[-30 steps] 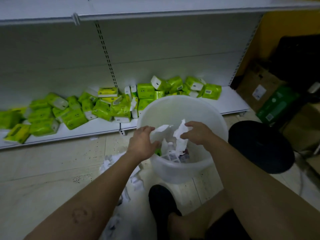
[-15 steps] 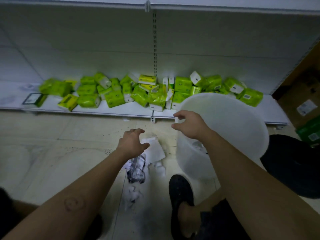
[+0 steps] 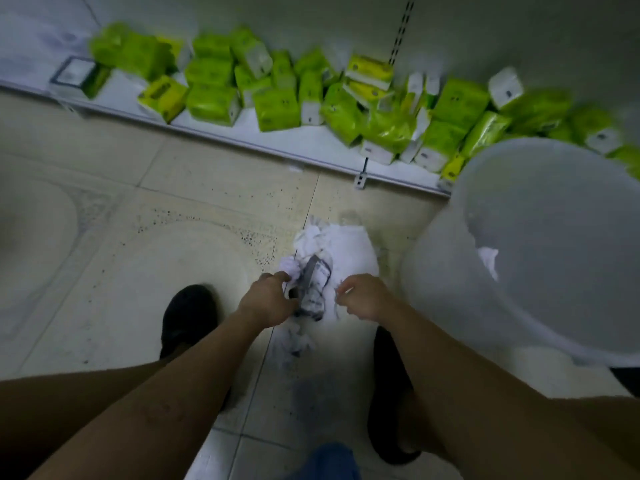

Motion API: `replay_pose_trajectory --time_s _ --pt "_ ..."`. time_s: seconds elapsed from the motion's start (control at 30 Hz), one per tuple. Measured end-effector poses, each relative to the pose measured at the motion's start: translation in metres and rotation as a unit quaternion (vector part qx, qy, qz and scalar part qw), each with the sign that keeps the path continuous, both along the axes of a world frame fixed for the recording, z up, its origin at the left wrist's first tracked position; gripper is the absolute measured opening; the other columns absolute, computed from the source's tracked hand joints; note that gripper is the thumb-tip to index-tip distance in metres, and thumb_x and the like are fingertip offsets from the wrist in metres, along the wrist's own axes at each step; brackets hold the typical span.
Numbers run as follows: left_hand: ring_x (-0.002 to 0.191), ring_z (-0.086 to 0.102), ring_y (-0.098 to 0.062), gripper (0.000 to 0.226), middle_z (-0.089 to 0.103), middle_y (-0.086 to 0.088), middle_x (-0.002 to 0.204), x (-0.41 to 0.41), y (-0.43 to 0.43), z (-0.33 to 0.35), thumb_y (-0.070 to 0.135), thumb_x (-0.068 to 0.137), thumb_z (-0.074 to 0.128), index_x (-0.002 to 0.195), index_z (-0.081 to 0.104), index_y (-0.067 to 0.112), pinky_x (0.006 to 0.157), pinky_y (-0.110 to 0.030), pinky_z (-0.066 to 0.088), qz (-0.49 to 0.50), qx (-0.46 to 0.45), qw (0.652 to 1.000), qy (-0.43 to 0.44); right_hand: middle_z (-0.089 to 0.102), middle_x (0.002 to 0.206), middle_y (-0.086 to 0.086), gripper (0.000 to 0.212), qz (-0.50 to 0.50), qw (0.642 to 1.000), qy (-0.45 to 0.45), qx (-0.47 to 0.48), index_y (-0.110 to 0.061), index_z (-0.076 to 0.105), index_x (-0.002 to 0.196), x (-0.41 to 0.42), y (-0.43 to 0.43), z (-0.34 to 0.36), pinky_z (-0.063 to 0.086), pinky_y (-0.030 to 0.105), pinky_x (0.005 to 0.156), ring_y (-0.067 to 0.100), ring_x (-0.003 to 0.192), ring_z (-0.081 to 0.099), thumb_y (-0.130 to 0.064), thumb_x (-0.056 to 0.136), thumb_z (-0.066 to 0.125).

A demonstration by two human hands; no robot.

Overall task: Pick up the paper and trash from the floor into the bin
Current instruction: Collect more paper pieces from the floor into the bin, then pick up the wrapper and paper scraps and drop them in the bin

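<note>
A heap of crumpled white paper [image 3: 341,244] and a dark printed wrapper [image 3: 313,289] lies on the tiled floor between my feet. My left hand [image 3: 268,301] is down on the heap's left side, fingers curled around paper and the wrapper's edge. My right hand [image 3: 362,297] is at the heap's right side, fingers pinched on a white scrap. The translucent white bin [image 3: 540,244] stands to the right, with white paper [image 3: 488,258] lying inside it.
A low white shelf [image 3: 242,133] runs along the back, piled with several green and yellow tissue packs [image 3: 277,105]. My two black shoes [image 3: 188,317] [image 3: 388,393] flank the heap. Speckled beige floor tiles [image 3: 121,258] spread to the left.
Both hands left the bin, swung left and dropped to the floor heap. The view tilted down and left, so the bin now sits at the right edge.
</note>
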State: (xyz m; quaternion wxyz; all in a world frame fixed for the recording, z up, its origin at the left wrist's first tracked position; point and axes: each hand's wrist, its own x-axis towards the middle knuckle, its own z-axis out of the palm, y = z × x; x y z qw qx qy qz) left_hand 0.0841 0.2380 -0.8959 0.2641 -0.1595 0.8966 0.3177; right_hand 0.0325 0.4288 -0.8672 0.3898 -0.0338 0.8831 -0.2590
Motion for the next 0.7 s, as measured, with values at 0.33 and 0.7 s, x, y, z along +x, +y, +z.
replay_pose_trajectory --time_s 0.33,0.7 --pt "0.099 0.062 -0.026 0.045 0.065 -0.008 0.107 -0.024 0.018 -0.115 0.047 0.080 0.065 0.113 0.058 0.017 0.084 -0.040 0.052 0.030 0.047 0.997 -0.049 0.045 0.141 0.013 0.038 0.079 0.994 -0.060 0.044 -0.006 0.054 0.129 0.013 -0.014 -0.144 0.027 0.037 0.110 0.029 0.126 0.043 -0.018 0.095 0.044" --pt "0.074 0.057 -0.017 0.020 0.069 -0.008 0.097 -0.009 -0.001 -0.091 0.022 0.083 0.061 0.100 0.068 0.014 0.066 -0.024 0.046 0.131 0.007 0.990 -0.054 0.066 0.117 0.017 0.030 -0.025 0.995 -0.050 0.078 -0.001 0.069 0.108 0.031 0.011 -0.134 0.048 0.032 0.087 0.031 0.107 0.061 -0.019 0.088 0.055"
